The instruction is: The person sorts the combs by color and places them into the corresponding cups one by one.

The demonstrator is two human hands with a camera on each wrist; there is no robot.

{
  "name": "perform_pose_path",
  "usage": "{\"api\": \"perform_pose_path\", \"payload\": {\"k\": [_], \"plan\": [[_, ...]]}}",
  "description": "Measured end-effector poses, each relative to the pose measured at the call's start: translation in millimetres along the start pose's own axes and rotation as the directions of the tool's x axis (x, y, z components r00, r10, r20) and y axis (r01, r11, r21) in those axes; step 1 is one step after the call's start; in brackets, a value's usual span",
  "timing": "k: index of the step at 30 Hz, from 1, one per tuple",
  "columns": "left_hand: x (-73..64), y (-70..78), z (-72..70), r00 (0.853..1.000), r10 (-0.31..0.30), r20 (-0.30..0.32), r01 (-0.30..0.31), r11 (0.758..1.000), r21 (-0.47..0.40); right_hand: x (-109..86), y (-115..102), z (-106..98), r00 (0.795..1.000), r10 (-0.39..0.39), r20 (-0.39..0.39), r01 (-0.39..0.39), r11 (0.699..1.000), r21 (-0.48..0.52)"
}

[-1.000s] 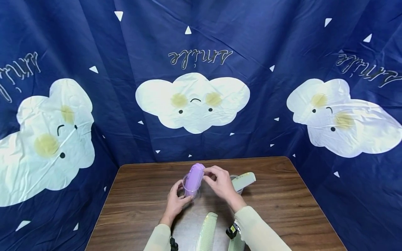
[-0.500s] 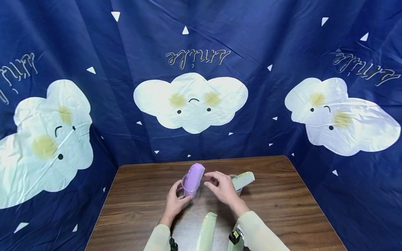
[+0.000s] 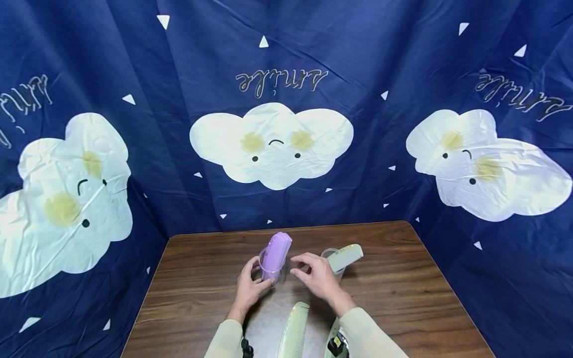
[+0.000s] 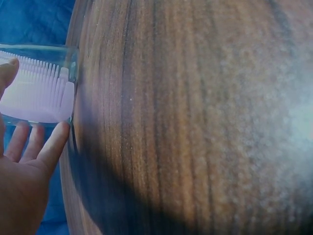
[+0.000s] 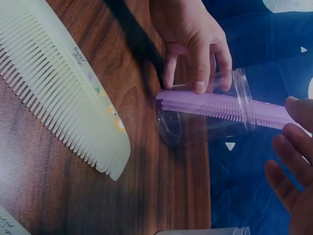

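My left hand [image 3: 250, 287] grips a clear plastic cup [image 5: 188, 129] from its left side, thumb in front and fingers behind. Inside it lean purple combs [image 3: 277, 251], stacked together, teeth down in the cup and tops above the rim. In the left wrist view the purple teeth [image 4: 34, 90] show through the cup wall. My right hand [image 3: 319, 277] hovers just right of the cup, fingers loosely bent and holding nothing, a small gap from the combs. Behind that hand a second clear cup [image 3: 330, 252] holds a tilted pale green comb [image 3: 346, 257].
A pale green comb [image 3: 294, 330] with a printed spine lies on the wooden table [image 3: 201, 298] in front of my hands. Another green comb [image 3: 332, 334] is partly hidden under my right wrist. A dark blue cloud-print curtain [image 3: 277, 209] closes off the back and sides.
My right hand has let go of the purple combs and drawn slightly back to the right. The left hand keeps its grip on the cup. The view has shifted slightly.
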State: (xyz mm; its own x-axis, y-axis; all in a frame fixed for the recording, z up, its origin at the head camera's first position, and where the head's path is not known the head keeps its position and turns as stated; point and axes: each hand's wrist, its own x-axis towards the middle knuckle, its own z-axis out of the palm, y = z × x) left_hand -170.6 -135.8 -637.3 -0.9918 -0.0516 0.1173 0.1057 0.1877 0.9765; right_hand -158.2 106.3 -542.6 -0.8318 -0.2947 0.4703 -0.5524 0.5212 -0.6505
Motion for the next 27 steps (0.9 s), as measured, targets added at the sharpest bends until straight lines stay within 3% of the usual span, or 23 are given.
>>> {"api": "perform_pose_path", "payload": {"k": [13,22,27], "plan": [[0.7,-3.9,0.0,1.0,0.028,0.001,-0.028,0.999,-0.021,-11.7,6,2,0.992,0.034,0.122,-0.035,0.999,0.005],[1.3,-4.2,1.0,0.996,0.089,-0.018,-0.089,0.996,-0.003,-24.8,16,6,0.988,0.046,0.146,-0.046,0.999,-0.003],[0.6,-4.4,0.9,0.999,0.053,-0.009,-0.053,0.998,-0.013,-31.9,20,8,0.975,0.089,0.204,-0.089,0.996,-0.007]]}}
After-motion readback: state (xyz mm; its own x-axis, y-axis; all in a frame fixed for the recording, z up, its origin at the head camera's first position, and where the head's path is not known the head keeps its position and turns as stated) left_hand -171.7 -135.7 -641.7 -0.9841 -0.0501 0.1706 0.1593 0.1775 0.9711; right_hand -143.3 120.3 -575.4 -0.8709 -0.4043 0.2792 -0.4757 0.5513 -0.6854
